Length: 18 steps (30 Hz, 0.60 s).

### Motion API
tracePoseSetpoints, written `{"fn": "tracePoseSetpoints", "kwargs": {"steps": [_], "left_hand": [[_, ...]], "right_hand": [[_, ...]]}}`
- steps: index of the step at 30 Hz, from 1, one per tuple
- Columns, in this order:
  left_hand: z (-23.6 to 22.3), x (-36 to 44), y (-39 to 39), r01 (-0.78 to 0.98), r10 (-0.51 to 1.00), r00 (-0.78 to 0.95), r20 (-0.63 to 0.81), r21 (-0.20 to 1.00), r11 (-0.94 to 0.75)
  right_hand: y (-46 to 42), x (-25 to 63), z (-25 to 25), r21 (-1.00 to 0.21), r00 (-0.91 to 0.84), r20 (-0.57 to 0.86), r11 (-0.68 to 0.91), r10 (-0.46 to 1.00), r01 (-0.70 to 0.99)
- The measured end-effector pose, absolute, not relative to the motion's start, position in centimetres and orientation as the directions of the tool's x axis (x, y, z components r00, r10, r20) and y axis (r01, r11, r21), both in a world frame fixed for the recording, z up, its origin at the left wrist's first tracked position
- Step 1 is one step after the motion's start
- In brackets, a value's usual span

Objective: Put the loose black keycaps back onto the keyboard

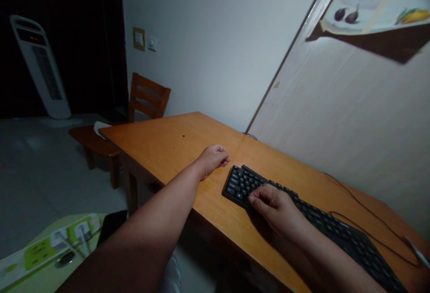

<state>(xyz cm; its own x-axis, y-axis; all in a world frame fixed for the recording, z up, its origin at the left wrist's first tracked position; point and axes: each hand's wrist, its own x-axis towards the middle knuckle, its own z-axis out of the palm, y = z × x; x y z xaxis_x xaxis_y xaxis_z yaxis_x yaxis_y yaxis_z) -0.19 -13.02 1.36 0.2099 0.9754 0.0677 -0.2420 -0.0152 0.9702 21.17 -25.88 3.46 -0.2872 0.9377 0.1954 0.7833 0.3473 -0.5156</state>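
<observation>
A black keyboard [247,180] lies on the wooden table [174,145], its left end in plain view. Black keys [352,234] run on to the lower right beyond my right hand; I cannot tell whether they belong to the same keyboard. My left hand [215,158] rests on the table just beyond the keyboard's left end, fingers curled closed. Over the keys is my right hand [272,200], its thumb and forefinger drawn together near the front edge. What either hand holds, if anything, is hidden.
A thin black cable [356,196] loops across the table's right side. At lower left, a power strip [40,250] with plugs and a dark phone-like object [112,223] lie on a pale green surface. A wooden chair [148,96] stands beyond the table, a white tower unit [43,69] behind.
</observation>
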Motion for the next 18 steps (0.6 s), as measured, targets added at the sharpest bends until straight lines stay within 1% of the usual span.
{"fn": "tracePoseSetpoints", "kwargs": {"steps": [3, 8, 13, 18], "left_hand": [[1.37, -0.12, -13.01, -0.246, 0.974, 0.213, 0.073, 0.969, -0.018], [1.36, -0.11, -13.09, -0.258, 0.975, 0.206, 0.077, 0.966, -0.022], [1.40, -0.13, -13.15, -0.262, 0.975, 0.206, 0.084, 0.965, -0.028], [1.45, -0.09, -13.17, -0.266, 0.976, 0.200, 0.087, 0.963, -0.031]], "right_hand": [[-25.79, 21.27, 3.35, -0.510, -0.278, 0.197, 0.340, 0.940, 0.790], [-25.58, 21.45, 2.99, -0.560, -0.255, 0.192, 0.319, 0.948, 0.765], [-25.52, 21.61, 2.81, -0.539, -0.264, 0.198, 0.330, 0.944, 0.775], [-25.44, 21.78, 2.58, -0.562, -0.263, 0.202, 0.331, 0.944, 0.758]]}}
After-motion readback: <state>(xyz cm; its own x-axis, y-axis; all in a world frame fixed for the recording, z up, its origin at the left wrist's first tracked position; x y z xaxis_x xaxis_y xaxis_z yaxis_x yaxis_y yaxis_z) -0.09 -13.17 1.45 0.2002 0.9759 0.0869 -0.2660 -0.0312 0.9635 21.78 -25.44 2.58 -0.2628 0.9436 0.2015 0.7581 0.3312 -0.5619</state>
